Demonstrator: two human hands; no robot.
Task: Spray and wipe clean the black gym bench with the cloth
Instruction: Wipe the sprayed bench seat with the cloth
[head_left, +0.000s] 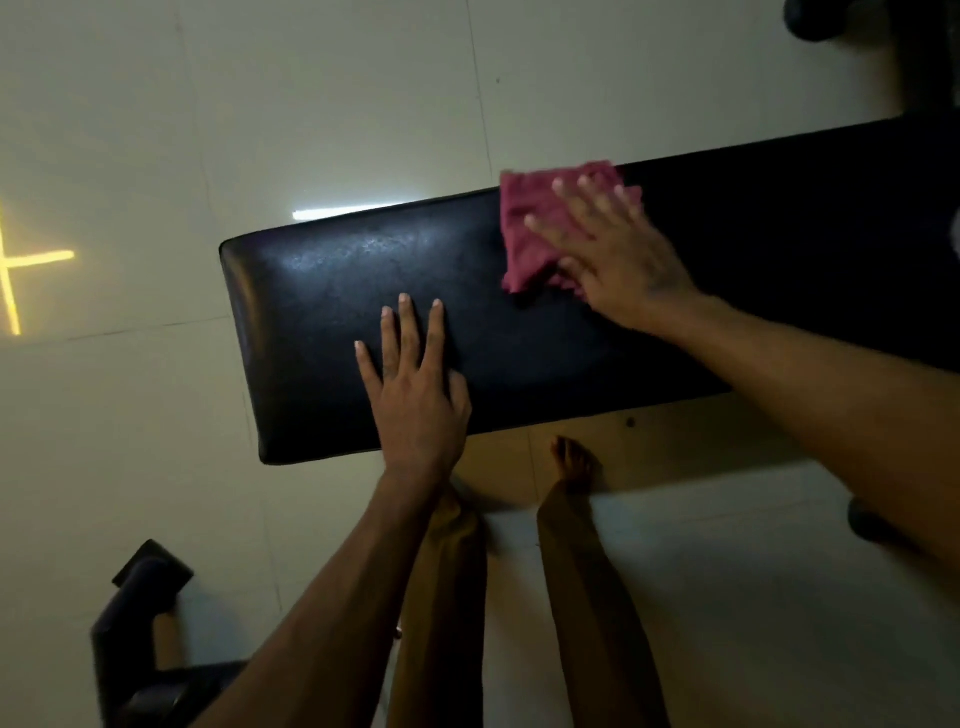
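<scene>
We press the maroon cloth (540, 228) flat with spread right hand (613, 254) fingers; left hand (415, 395), fingers splayed, braces the black bench (571, 358); wipe in overlapping passes toward the shiny end.

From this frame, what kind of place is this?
Probably a gym or home workout room: a long black padded bench on a pale tiled floor, dark equipment beside it. Right hand presses a maroon cloth on the pad.
</scene>
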